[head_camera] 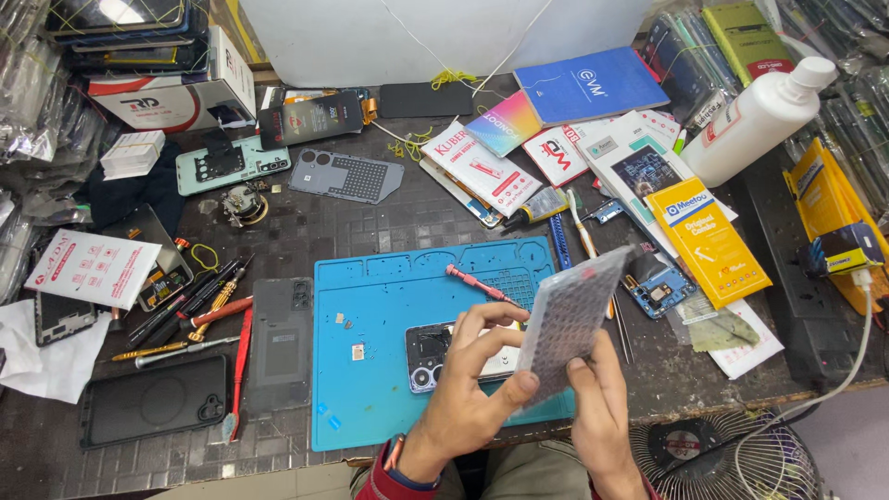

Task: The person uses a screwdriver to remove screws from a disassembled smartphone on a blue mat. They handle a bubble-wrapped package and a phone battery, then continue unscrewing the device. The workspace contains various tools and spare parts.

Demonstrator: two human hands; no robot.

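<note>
Both my hands hold a thin grey perforated phone panel (pixel 567 319), tilted up on edge above the blue work mat (pixel 370 370). My left hand (pixel 468 389) pinches its lower left edge with thumb and fingers. My right hand (pixel 597 407) supports its lower right edge from below. Under the panel, an opened phone (pixel 435 352) with round camera lenses lies flat on the mat. A red-handled screwdriver (pixel 474 282) rests on the mat just beyond it.
Tweezers, screwdrivers and a dark phone back (pixel 281 343) lie left of the mat, with a black phone case (pixel 153 400) near the table edge. Packets, a yellow box (pixel 708 243) and a white bottle (pixel 759 116) crowd the right. A fan (pixel 722 458) stands below right.
</note>
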